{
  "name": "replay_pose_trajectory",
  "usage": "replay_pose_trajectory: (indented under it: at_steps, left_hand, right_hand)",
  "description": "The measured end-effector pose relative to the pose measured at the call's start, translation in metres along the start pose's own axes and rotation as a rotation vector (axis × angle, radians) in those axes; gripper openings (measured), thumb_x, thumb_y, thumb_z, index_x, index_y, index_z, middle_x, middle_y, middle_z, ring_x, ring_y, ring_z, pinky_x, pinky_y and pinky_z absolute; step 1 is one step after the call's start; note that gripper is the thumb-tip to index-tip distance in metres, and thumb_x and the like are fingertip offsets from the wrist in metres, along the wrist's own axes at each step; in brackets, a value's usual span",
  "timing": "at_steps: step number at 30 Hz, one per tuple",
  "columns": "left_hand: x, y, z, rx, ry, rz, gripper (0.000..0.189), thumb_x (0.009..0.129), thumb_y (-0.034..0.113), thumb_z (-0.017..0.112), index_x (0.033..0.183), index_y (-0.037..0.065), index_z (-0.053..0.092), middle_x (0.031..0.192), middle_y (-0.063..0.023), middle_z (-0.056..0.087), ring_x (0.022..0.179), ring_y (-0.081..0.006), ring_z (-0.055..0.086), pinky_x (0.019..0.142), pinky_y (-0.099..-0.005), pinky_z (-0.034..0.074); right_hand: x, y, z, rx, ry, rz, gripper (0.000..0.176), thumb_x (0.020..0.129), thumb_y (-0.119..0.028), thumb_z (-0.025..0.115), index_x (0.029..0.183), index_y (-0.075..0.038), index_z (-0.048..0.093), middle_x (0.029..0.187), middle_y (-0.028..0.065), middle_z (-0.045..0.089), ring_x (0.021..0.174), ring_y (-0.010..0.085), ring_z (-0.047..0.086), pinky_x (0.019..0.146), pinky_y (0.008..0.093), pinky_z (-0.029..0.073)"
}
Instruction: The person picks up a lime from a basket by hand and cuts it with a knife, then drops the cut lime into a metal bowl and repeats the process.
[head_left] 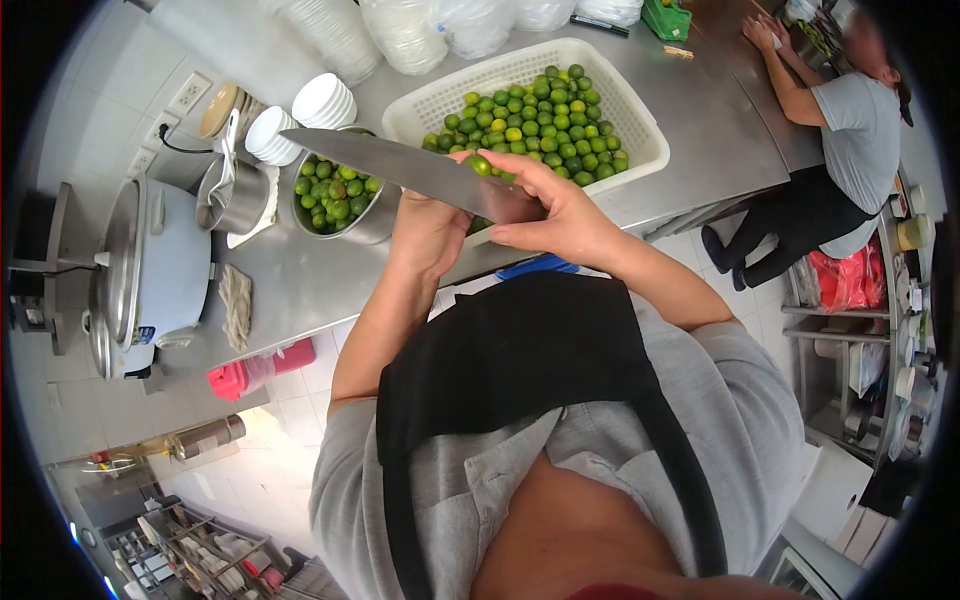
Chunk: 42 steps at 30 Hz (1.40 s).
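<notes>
A large knife (400, 165) points to the upper left, its broad blade crossing in front of my left hand (430, 232). My left hand is closed, its fingers partly hidden behind the blade, with a fingertip beside a green lime (480, 165). At the heel of the blade, my right hand (560, 212) is curled round the knife; the handle is hidden. Its index finger reaches close to the same lime. Beyond my hands lies a white perforated tray (650, 150) of limes. A metal pot (372, 228) with more limes stands left of my left hand.
Stacked white bowls (325, 102), a smaller metal pot (240, 205) and a large cooker (170, 260) stand on the left. A cloth (236, 305) lies near the metal counter's (290, 290) edge. Bagged containers (400, 35) are at the back. Another person (850, 130) works at the right.
</notes>
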<state>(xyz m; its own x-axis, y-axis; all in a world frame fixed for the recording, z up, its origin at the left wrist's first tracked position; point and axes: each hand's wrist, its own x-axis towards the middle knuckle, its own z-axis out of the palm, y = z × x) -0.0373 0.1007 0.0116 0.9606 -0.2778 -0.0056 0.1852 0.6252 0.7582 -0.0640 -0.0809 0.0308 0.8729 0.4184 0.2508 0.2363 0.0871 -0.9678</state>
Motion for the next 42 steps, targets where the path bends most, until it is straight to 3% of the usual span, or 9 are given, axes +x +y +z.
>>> replay_pose_trajectory:
  at_steps: [6,20,23,26,28,29,34,39,42]
  left_hand:
    - [-0.005,-0.006,0.000,0.127,-0.005,0.022,0.028,0.084,-0.006,0.059,0.110,0.004,0.060,0.102,-0.0045,0.063,0.092,-0.0166,0.062,0.078,-0.0305,0.051]
    - [-0.019,0.000,-0.008,-0.026,-0.050,-0.049,0.025,0.085,-0.006,0.056,0.106,0.007,0.059,0.102,-0.0029,0.062,0.091,-0.0148,0.059,0.080,-0.0302,0.049]
    - [-0.018,0.023,-0.013,0.496,0.099,0.201,0.025,0.083,-0.003,0.062,0.106,0.005,0.057,0.102,-0.0038,0.061,0.088,-0.0136,0.059,0.077,-0.0275,0.049]
    - [-0.007,0.065,-0.049,1.370,0.430,0.456,0.031,0.079,0.005,0.068,0.108,0.006,0.057,0.101,-0.0076,0.060,0.091,-0.0179,0.058,0.082,-0.0333,0.047]
    - [0.003,0.081,-0.086,1.823,0.396,0.691,0.034,0.075,0.013,0.072,0.106,0.010,0.060,0.100,-0.0110,0.060,0.096,-0.0255,0.056,0.088,-0.0393,0.042]
    - [0.005,0.082,-0.098,1.898,0.344,0.599,0.027,0.077,0.021,0.070,0.102,0.014,0.063,0.105,-0.0108,0.059,0.102,-0.0316,0.052,0.091,-0.0428,0.038]
    - [0.009,0.096,-0.138,2.023,0.416,0.414,0.020,0.080,0.027,0.067,0.097,0.019,0.065,0.112,-0.0051,0.058,0.108,-0.0312,0.049,0.091,-0.0407,0.039]
    - [0.009,0.108,-0.144,2.231,0.687,0.486,0.015,0.079,0.017,0.064,0.094,0.014,0.065,0.101,-0.0076,0.062,0.098,-0.0321,0.054,0.088,-0.0421,0.040]
    - [0.032,0.104,-0.123,1.975,0.517,0.686,0.017,0.078,0.010,0.062,0.094,0.009,0.064,0.097,-0.0107,0.063,0.095,-0.0326,0.056,0.087,-0.0411,0.042]
  right_hand:
    - [-0.005,0.015,-0.003,0.161,-0.040,0.075,0.067,0.076,-0.001,0.072,0.135,-0.009,0.039,0.127,0.0044,0.048,0.111,0.0126,0.048,0.091,0.0286,0.043]
    - [-0.004,0.005,-0.003,0.082,-0.122,0.117,0.072,0.079,-0.001,0.067,0.142,-0.010,0.033,0.118,0.0052,0.052,0.109,0.0130,0.050,0.091,0.0280,0.041]
    - [-0.005,-0.004,0.001,0.243,-0.150,0.195,0.080,0.080,0.002,0.062,0.147,-0.015,0.021,0.099,0.0055,0.057,0.062,0.0033,0.045,0.053,0.0177,0.037]
    - [-0.009,-0.015,-0.010,0.239,-0.078,0.229,0.080,0.079,0.003,0.060,0.147,-0.015,0.021,0.096,0.0040,0.057,0.063,0.0035,0.045,0.052,0.0181,0.037]
    - [-0.010,-0.013,-0.026,0.206,0.026,0.212,0.074,0.080,-0.002,0.060,0.145,-0.011,0.026,0.089,0.0036,0.055,0.059,0.0038,0.046,0.051,0.0176,0.039]
    - [-0.011,-0.013,-0.033,0.214,0.076,0.205,0.071,0.081,-0.004,0.060,0.143,-0.010,0.028,0.085,0.0025,0.053,0.058,0.0043,0.046,0.050,0.0176,0.039]
    - [-0.025,-0.016,-0.061,0.227,0.231,0.222,0.064,0.083,-0.013,0.065,0.139,-0.007,0.035,0.082,-0.0003,0.052,0.068,0.0046,0.048,0.053,0.0186,0.040]
    - [-0.031,-0.012,-0.066,0.204,0.321,0.180,0.058,0.084,-0.012,0.063,0.136,-0.004,0.038,0.081,0.0005,0.051,0.062,0.0048,0.048,0.050,0.0184,0.040]
    - [-0.031,-0.007,-0.064,0.220,0.340,0.191,0.055,0.085,-0.009,0.061,0.135,-0.003,0.038,0.083,0.0015,0.050,0.057,0.0052,0.049,0.048,0.0184,0.041]
